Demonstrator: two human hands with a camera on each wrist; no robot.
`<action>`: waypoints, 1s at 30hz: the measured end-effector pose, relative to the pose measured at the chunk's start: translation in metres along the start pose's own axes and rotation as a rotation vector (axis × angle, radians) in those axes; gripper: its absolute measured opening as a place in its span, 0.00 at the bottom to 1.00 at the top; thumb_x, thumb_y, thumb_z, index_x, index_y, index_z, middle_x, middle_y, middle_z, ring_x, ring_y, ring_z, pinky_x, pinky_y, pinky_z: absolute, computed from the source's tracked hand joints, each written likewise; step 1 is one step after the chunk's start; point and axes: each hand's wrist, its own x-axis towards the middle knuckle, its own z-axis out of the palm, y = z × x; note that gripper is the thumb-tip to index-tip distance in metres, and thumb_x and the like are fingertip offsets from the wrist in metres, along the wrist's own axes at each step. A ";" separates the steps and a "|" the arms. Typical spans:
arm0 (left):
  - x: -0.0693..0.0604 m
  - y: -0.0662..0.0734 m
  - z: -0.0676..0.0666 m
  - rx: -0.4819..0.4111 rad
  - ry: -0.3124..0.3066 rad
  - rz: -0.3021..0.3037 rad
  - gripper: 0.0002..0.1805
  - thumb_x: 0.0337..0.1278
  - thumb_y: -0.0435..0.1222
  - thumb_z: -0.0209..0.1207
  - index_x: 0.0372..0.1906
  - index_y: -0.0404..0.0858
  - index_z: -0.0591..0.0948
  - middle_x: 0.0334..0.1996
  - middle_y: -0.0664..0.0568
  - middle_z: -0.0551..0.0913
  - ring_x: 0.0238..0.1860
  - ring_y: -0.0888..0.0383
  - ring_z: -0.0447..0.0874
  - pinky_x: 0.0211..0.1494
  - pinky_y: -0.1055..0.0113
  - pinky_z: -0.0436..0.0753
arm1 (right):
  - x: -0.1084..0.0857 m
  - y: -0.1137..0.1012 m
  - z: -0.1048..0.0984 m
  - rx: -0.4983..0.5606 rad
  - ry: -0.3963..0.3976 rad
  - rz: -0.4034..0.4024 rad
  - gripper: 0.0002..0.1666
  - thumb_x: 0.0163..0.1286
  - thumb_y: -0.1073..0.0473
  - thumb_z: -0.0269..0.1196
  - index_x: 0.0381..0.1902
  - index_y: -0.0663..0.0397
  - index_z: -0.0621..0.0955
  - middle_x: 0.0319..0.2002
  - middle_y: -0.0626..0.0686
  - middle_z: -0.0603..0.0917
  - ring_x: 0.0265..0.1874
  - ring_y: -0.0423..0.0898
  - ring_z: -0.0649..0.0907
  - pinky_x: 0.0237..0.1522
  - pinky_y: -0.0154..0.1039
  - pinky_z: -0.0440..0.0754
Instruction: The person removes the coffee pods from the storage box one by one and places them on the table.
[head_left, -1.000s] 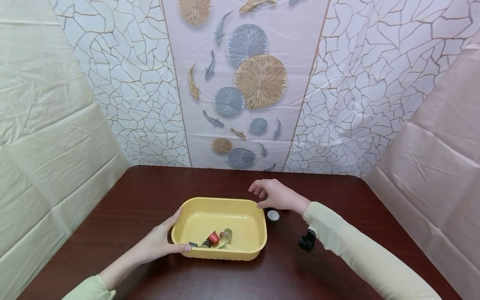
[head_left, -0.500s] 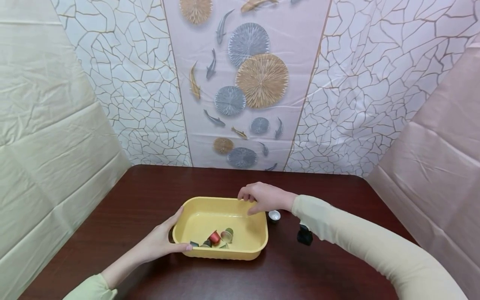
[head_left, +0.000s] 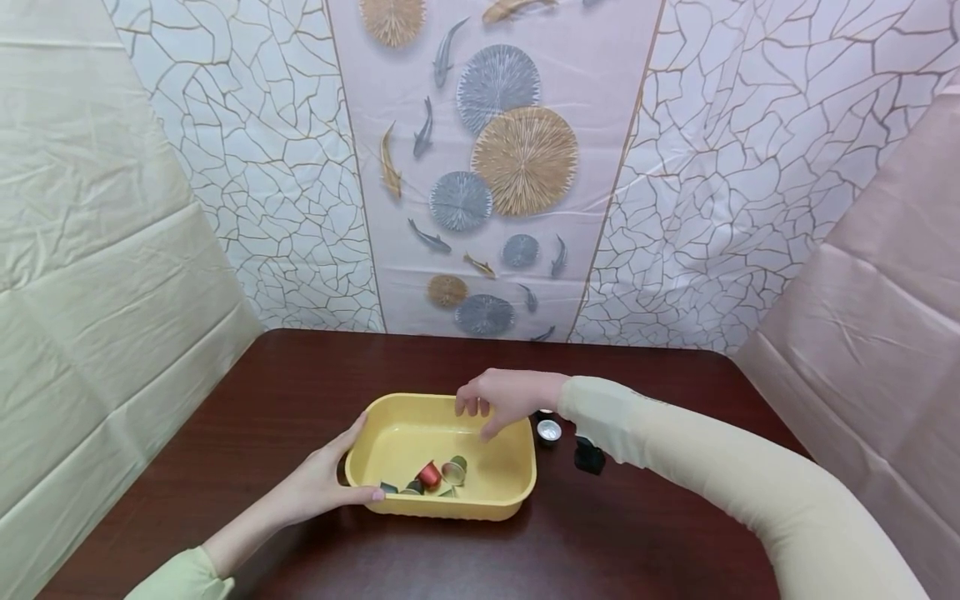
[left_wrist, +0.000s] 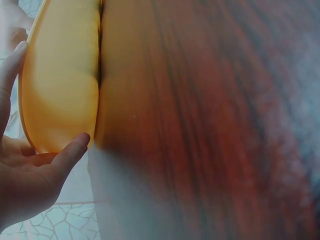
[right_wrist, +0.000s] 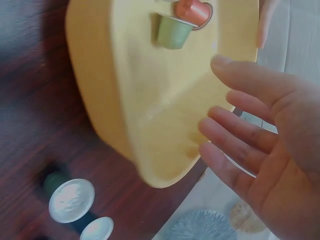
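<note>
A yellow tray (head_left: 480, 510) is gripped at its left end by my left hand (head_left: 318, 487), thumb on the near rim and fingers along the left side. Over the tray's right part hovers my right hand (head_left: 504, 398), fingers loosely bent and holding nothing. Inside, toward the near wall, lie a red capsule (head_left: 429, 476), a green capsule (head_left: 454, 471) and some dark ones. The right wrist view shows the green capsule (right_wrist: 174, 33) beside the red capsule (right_wrist: 193, 12), with my right hand (right_wrist: 270, 135) empty. My left hand (left_wrist: 35, 175) touches the tray (left_wrist: 60, 80) in the left wrist view.
Right of the tray, a capsule with a silvery lid (head_left: 549, 431) stands on the dark table (head_left: 300, 383), partly near my right wrist. Two white-lidded capsules, one nearer (right_wrist: 72, 200), show in the right wrist view. A black object (head_left: 589, 457) is under the right sleeve.
My right hand has moved left from the tray's right edge to above its inside. The left hand and the tray have stayed almost where they were.
</note>
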 end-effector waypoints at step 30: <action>0.001 -0.001 0.001 0.020 0.009 0.006 0.64 0.41 0.55 0.75 0.78 0.35 0.52 0.74 0.35 0.63 0.72 0.40 0.66 0.68 0.41 0.69 | 0.054 -0.012 0.035 0.132 -0.276 -0.069 0.24 0.50 0.61 0.78 0.47 0.55 0.84 0.39 0.46 0.85 0.44 0.46 0.85 0.45 0.25 0.77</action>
